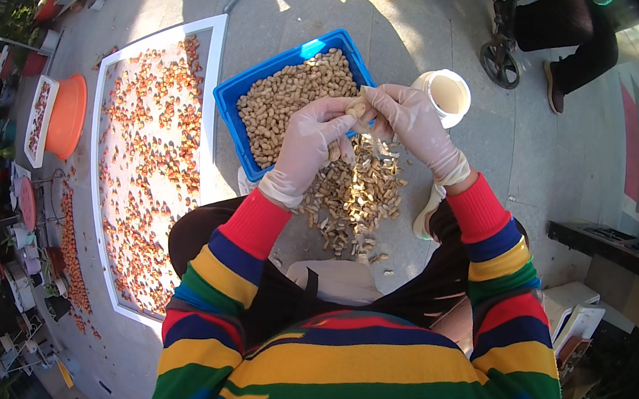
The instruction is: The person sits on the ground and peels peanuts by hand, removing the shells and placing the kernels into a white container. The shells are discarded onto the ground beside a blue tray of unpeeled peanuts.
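Note:
Thin pale gloves cover both of my hands. My left hand [314, 140] pinches an unshelled peanut [357, 108] between thumb and fingers. Another peanut [334, 152] shows lower down, against the curled fingers of that hand. The fingertips of my right hand [409, 117] meet the pinched peanut from the other side; glove folds partly hide the contact. Behind my hands, a blue plastic crate [228, 108] holds many unshelled peanuts [291, 97]. Below them, a heap of broken peanut shells [360, 196] lies on the ground. A white open-topped plastic jar [447, 95] stands just beyond my right hand.
Left of the crate lies a white-framed screen [124, 313] spread with orange-red pieces. Farther left are an orange tub [68, 116] and a row of small orange fruits [72, 260]. At upper right, a seated person's leg [585, 53] is beside a wheeled frame [500, 62].

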`<state>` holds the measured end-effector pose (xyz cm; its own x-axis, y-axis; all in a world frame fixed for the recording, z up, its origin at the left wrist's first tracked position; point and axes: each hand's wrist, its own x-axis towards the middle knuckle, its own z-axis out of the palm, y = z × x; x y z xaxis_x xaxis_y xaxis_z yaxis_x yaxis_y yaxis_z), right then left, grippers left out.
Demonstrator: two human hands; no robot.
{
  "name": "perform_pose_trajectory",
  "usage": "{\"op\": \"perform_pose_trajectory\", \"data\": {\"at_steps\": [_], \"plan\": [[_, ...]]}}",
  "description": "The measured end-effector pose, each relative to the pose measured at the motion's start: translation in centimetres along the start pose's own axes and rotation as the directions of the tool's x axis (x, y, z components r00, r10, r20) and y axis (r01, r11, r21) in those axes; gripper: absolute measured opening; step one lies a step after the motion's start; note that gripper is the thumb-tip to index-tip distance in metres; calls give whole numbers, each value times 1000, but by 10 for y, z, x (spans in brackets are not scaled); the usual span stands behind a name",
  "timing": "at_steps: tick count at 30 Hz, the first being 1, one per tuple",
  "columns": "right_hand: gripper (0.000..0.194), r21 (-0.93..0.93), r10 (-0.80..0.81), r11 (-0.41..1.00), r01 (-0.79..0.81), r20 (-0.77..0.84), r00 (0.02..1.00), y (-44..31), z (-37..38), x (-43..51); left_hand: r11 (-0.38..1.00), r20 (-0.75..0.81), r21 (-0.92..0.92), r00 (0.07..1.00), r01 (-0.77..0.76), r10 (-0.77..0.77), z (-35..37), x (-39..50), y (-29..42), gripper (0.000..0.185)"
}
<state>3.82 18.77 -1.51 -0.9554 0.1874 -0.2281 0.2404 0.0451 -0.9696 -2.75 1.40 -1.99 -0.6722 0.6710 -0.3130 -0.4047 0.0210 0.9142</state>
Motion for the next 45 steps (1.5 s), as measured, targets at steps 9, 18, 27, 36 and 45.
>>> {"op": "perform_pose_trajectory", "data": {"at_steps": [9,18,27,36,45], "plan": [[20,78,-42,996,47,-61,997,2,13,1,997,-4,-63,999,-44,44,-3,3,-9,27],[26,113,22,994,-4,-158,987,-3,10,0,995,-33,-74,998,-64,62,-1,2,-7,28],[33,158,-17,987,28,-73,997,-2,20,-5,993,-68,4,991,-115,115,3,1,-9,26],[29,193,17,981,-15,-9,1000,-10,15,-10,936,-78,293,971,-194,225,4,-1,-14,16],[25,250,81,965,-81,8,997,4,17,-9,939,-107,265,961,-219,254,7,-2,-18,7]]}}
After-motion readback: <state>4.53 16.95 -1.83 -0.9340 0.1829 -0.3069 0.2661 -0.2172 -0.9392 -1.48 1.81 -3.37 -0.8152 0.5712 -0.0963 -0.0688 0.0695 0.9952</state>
